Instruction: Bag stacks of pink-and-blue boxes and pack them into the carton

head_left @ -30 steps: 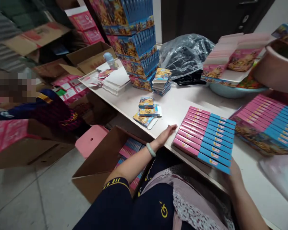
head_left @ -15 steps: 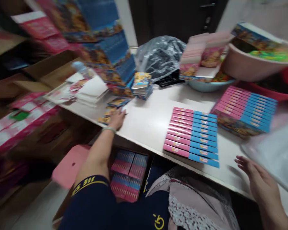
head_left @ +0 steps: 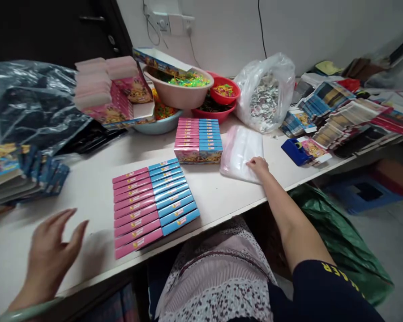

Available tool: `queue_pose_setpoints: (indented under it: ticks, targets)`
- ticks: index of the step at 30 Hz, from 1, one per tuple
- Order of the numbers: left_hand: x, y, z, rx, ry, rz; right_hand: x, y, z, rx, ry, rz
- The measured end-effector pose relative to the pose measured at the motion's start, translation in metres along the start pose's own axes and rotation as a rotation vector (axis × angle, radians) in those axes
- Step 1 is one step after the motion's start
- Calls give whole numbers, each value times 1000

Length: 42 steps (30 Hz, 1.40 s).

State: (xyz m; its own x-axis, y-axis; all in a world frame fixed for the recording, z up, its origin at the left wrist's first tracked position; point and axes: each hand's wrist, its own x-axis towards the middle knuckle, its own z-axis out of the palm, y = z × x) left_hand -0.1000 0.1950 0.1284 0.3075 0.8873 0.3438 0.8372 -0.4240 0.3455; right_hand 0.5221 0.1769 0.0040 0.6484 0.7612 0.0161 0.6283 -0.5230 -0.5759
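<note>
My right hand [head_left: 259, 167] reaches out to a stack of clear plastic bags [head_left: 243, 145], its fingertips pinched together on the top bag. My left hand [head_left: 52, 252] holds nothing; its fingers are apart just over the white table at the left. Between the hands lies a block of small pink and blue boxes [head_left: 156, 203], lined up in two rows with their narrow sides up. A second block of pink and blue boxes [head_left: 199, 142] stands behind it, touching or close to the bags' left edge.
Basins of colourful small pieces, one a pink basin [head_left: 179, 91], stand at the back. Beside them are a bag of shredded-looking bits [head_left: 265, 100] and a pile of pink cartons [head_left: 109, 91]. A blue tape dispenser [head_left: 296, 152] and stacks of flat cards [head_left: 327, 100] lie right.
The view has turned to the right. My right hand has moved from hovering beside the bags onto them. My left hand has come away from the flat printed pieces it was touching.
</note>
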Motion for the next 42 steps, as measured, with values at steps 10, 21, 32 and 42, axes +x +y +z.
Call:
queue_pose_setpoints:
  ticks: [10, 21, 32, 42]
  targets:
    - [31, 82, -1, -100, -3, 88, 28, 7, -12, 205, -12, 46]
    - [58, 113, 1, -196, -37, 307, 31, 9, -27, 728, -32, 206]
    - [114, 239, 10, -550, -651, 116, -26, -28, -136, 1498, 425, -86]
    - [140, 314, 34, -1218, -813, 45, -162, -134, -126, 778, 179, -951]
